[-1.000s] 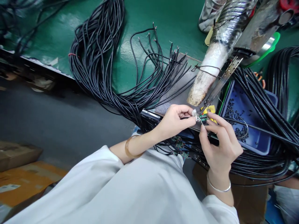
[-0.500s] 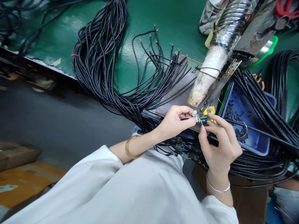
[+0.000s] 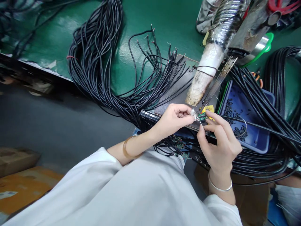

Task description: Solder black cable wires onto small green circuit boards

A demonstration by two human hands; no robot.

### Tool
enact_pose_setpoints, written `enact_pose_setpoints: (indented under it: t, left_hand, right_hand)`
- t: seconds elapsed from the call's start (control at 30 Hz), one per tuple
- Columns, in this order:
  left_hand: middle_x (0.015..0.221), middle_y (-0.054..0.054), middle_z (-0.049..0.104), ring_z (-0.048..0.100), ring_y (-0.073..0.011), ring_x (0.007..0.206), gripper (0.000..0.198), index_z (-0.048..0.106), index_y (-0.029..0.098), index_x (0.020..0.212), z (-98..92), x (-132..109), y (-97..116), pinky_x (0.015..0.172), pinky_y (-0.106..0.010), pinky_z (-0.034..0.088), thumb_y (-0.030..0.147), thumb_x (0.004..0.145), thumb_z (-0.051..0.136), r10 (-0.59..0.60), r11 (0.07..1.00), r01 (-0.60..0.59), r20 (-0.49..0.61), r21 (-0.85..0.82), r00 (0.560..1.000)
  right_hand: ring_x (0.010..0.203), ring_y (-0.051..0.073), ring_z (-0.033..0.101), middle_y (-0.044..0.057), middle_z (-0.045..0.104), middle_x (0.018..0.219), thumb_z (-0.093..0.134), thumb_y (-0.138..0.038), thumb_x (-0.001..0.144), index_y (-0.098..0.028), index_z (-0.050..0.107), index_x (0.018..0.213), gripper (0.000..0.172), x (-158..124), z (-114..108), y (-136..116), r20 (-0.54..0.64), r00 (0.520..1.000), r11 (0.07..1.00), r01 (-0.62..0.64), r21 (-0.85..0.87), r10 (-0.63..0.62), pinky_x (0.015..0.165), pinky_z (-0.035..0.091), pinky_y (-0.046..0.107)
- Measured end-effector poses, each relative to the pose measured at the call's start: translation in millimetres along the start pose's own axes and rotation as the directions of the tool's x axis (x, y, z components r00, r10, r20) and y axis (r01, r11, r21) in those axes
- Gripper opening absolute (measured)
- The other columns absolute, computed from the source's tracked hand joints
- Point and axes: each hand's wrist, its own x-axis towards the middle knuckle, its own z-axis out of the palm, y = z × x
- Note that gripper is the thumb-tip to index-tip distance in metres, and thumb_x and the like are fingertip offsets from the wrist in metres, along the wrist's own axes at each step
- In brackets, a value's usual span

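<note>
My left hand (image 3: 175,121) is closed, thumb and finger pinching a small whitish connector (image 3: 193,113) with a row of metal pins. Against those pins sits a little green circuit board (image 3: 202,117). My right hand (image 3: 219,138) pinches a thin silvery wire (image 3: 200,123) between thumb and finger, its end near the pins, while the index fingertip rests at the board's right end. Just above the board is the tip of a fixed soldering iron (image 3: 208,97), slanting down from the upper right. Part of the connector is hidden by my left fingers.
A thick bundle of black cables (image 3: 94,62) with stripped ends lies to the left on the green table (image 3: 141,18). A wrapped duct (image 3: 207,69) hangs over the work. On the right are a blue tray (image 3: 258,138) of small black parts and more black cables (image 3: 277,75).
The view has shifted slightly, so things appear a little further left and up. Both hands keep their grips, and the iron's tip stays close above the board.
</note>
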Motion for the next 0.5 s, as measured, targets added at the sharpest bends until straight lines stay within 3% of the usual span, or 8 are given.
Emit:
enact_pose_setpoints:
  t: [0.23, 0.4, 0.5]
  left_hand:
    - [0.06, 0.005, 0.043, 0.037, -0.0048, 0.057, 0.017, 0.057, 0.013, 0.064, -2.9, -2.0, 3.8, 0.055, -0.021, 0.027, 0.021, 0.073, 0.069, -0.044, 0.999, 0.043, 0.069, 0.004, 0.997]
    - [0.056, 0.008, 0.038, 0.031, -0.0034, 0.05, 0.023, 0.056, 0.013, 0.065, -7.0, -8.6, 10.4, 0.048, -0.021, 0.022, 0.025, 0.076, 0.073, -0.107, 0.994, 0.105, 0.153, 0.02, 0.982]
    - [0.062, 0.006, 0.043, 0.035, -0.004, 0.051, 0.021, 0.061, 0.013, 0.077, -9.4, -20.0, 13.6, 0.048, -0.02, 0.025, 0.031, 0.084, 0.07, -0.08, 0.989, 0.054, 0.184, 0.139, 0.98]
  right_hand:
    - [0.096, 0.017, 0.075, 0.008, 0.073, 0.122, 0.072, -0.007, 0.083, -0.02, 0.06, 0.092, 0.021, -3.0, -0.8, 4.7, 0.018, 0.999, 1.0, 0.029, 0.008, -0.029, 0.086, 0.062, 0.027]
    - [0.101, 0.017, 0.074, 0.011, 0.072, 0.125, 0.077, -0.007, 0.081, -0.019, 0.059, 0.096, 0.026, -12.6, 0.0, 25.5, 0.049, 0.975, 0.976, 0.216, 0.002, -0.216, 0.082, 0.06, 0.024]
    - [0.097, 0.017, 0.075, 0.01, 0.074, 0.121, 0.078, -0.011, 0.082, -0.02, 0.059, 0.099, 0.027, -14.3, -9.7, 34.0, 0.065, 0.961, 0.963, 0.269, 0.027, -0.27, 0.078, 0.059, 0.026]
